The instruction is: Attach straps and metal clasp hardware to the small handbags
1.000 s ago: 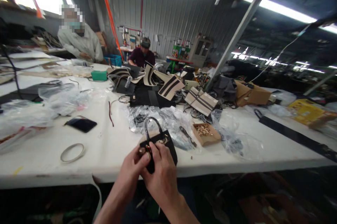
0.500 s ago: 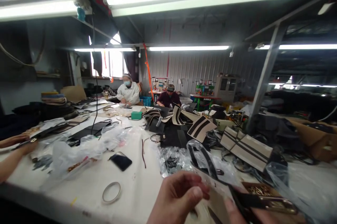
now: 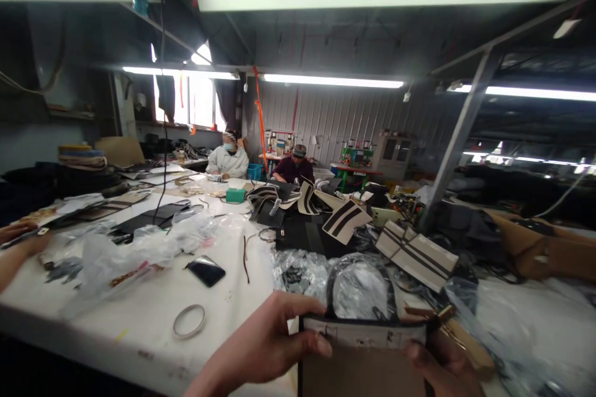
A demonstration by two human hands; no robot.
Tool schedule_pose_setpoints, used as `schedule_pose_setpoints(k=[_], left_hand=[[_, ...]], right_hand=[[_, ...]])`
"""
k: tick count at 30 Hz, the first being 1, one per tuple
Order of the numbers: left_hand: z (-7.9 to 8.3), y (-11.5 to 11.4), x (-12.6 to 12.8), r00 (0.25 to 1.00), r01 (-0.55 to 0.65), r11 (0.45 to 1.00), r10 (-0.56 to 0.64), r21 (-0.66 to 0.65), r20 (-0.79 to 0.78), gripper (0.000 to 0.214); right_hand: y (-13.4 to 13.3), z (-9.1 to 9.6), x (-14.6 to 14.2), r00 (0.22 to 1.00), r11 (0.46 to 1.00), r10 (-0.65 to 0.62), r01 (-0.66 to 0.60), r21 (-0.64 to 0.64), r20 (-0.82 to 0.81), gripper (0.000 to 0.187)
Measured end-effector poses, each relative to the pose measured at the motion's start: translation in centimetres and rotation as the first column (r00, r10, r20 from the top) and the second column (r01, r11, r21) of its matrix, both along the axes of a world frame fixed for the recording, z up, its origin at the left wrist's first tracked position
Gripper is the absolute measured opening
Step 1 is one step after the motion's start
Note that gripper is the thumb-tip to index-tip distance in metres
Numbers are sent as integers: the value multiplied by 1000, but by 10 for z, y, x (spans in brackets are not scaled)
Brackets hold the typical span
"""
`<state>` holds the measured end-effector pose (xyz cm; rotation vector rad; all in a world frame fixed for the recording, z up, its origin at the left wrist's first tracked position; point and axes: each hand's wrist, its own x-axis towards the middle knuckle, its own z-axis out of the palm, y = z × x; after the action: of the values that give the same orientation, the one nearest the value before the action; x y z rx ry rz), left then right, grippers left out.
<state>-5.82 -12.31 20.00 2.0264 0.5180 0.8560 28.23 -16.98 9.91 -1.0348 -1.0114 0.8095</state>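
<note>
A taupe bag panel [image 3: 363,369] with dark edging, a pale strip along its top and a black looped handle [image 3: 393,288] stands upright at the bottom of the view. My left hand [image 3: 279,338] pinches its upper left corner, thumb on the near face and fingers behind. At the upper right corner my right hand [image 3: 442,363] grips the same panel, its thumb also in front. A dark strap end with gold-coloured metal [image 3: 444,313] shows by the right hand. The panel's lower part runs out of view.
A roll of tape [image 3: 189,321], a phone [image 3: 206,271] and clear plastic bags [image 3: 139,254] lie on the white table [image 3: 251,316]. Striped panels [image 3: 347,221] are heaped ahead. Another person's hands [image 3: 23,245] work at far left; two people [image 3: 228,158] sit at the far side.
The panel has turned to face me and sits level. My left hand, apart from its edge before, now grips the left corner. The view has shifted slightly.
</note>
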Motion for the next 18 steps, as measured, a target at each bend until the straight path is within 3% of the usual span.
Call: schedule_pose_setpoints(k=[5, 10, 13, 15, 18], left_hand=[[-16, 3, -2, 989, 43, 965, -5, 259, -146, 21], [-47, 15, -2, 961, -5, 916, 116, 402, -253, 22], [-72, 8, 1, 943, -82, 943, 178, 322, -282, 19], [-96, -1, 5, 921, -207, 952, 267, 225, -284, 18], [-137, -17, 11, 867, -392, 917, 396, 77, -302, 25]], right_hand=[[-3, -4, -13, 985, 987, 156, -159, -38, -71, 45], [-3, -14, -3, 958, 970, 238, -229, -78, 157, 40], [-8, -19, -2, 932, 968, 249, -232, -96, 264, 35], [-13, -28, -5, 933, 967, 247, -221, -124, 260, 33], [-20, -46, -12, 944, 942, 280, -235, -239, 175, 34]])
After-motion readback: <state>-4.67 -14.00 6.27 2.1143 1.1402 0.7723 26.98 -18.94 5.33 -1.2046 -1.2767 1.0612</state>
